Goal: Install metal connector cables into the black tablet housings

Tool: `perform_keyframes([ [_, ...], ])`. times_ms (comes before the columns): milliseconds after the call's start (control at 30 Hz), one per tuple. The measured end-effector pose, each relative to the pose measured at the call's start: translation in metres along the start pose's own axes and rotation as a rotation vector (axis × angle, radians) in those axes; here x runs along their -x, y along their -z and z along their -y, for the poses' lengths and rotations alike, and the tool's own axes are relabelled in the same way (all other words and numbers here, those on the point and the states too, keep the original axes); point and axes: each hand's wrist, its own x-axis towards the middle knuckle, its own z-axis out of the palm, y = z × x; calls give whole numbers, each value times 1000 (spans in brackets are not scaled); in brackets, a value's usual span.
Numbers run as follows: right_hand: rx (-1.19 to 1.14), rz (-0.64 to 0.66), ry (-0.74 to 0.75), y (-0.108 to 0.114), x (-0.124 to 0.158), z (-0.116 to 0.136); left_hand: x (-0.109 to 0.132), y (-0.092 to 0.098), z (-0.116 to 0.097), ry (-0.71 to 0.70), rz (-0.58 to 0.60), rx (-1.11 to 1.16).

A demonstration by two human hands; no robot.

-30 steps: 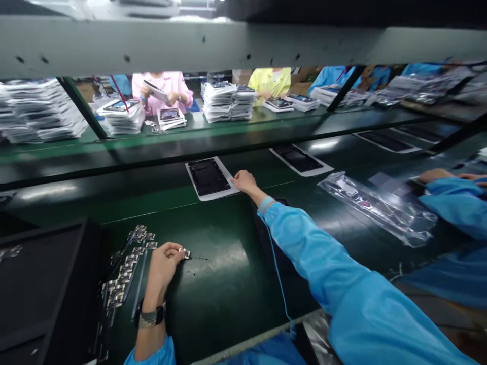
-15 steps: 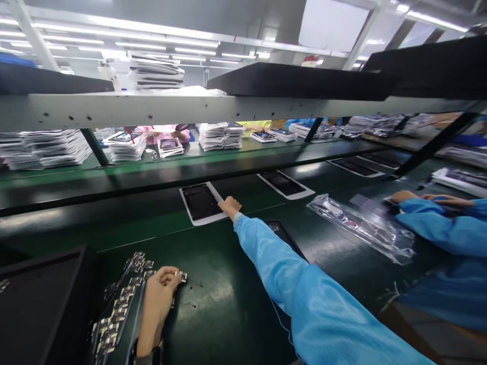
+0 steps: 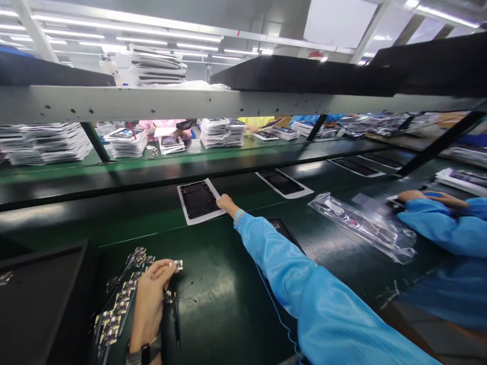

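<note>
Left hand: your left hand (image 3: 150, 299) pinches a small circuit part (image 3: 177, 264) at its fingertips; loose parts (image 3: 117, 304) lie just beside.
Right hand: your right hand (image 3: 227, 205) rests on the tablet panel (image 3: 198, 200) corner; grip unclear, probably fingers curled on its edge.

Items I cannot fully read:
- My left hand (image 3: 150, 299): wrist cut by the bottom edge; the small part (image 3: 177, 264) at its fingertips is too small to identify.
- Row of small boards (image 3: 117, 304), lower left: detail unreadable, runs off the frame.
- My right hand (image 3: 227, 204): fingertips hidden against the tablet shell (image 3: 198, 200).
- Co-worker's hands (image 3: 413, 195), right edge: blurred, sleeves cut off.
- Far stacks (image 3: 222, 133): contents indistinct.
</note>
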Motion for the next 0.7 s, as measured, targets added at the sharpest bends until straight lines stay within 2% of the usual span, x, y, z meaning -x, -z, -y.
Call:
perform_keyframes([
  [200,-247,112,18,-4,31,-2,3,-2,-7,166,47,383],
  [300,-371,126,56,-3,64,-18,9,9,-22,159,-36,636],
  [400,-477,119,108,8,114,-50,25,23,-43,59,-150,743],
  [500,-525,108,153,22,172,-90,45,31,-58,-58,-182,707],
  [600,-542,155,172,29,218,-126,58,32,-59,-88,-162,667],
  [700,-504,219,175,28,242,-150,64,28,-51,-54,-172,641],
])
